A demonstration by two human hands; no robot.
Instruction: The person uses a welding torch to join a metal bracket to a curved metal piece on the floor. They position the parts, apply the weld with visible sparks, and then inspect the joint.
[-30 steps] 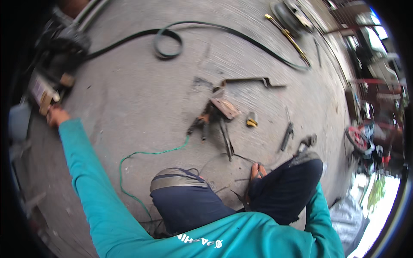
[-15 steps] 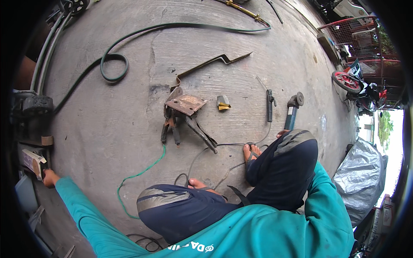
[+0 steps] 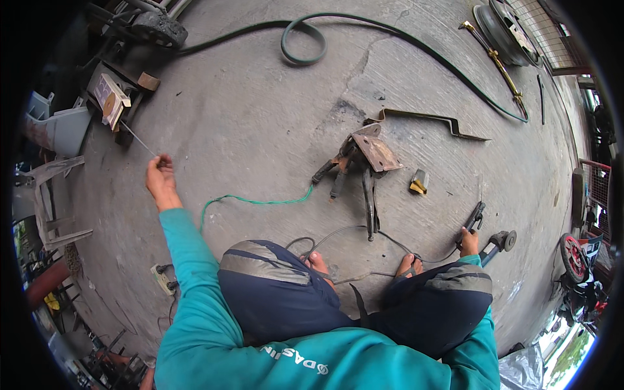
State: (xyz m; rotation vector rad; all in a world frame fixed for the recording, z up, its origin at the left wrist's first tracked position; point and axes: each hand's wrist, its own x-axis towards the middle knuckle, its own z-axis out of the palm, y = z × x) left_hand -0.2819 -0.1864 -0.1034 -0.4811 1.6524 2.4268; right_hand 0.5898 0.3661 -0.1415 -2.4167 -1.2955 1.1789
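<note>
At the left, a thin rod (image 3: 138, 138) is pinched in the narrow grip of the left hand (image 3: 161, 181), its far end near a small box (image 3: 110, 97), a black tool (image 3: 478, 213) is held by the right hand (image 3: 469, 242) near the right knee (image 3: 463, 281), and a rusty metal piece (image 3: 377, 153) is seen on the floor (image 3: 273, 130) between.

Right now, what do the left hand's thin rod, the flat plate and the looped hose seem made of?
Thin rod: probably metal, grey, straight and stiff-looking; any coating is too small to tell. Flat plate: likely steel, brown with rust-like patches. Looped hose: perhaps rubber or plastic, dark and smooth, given its soft curl.
</note>
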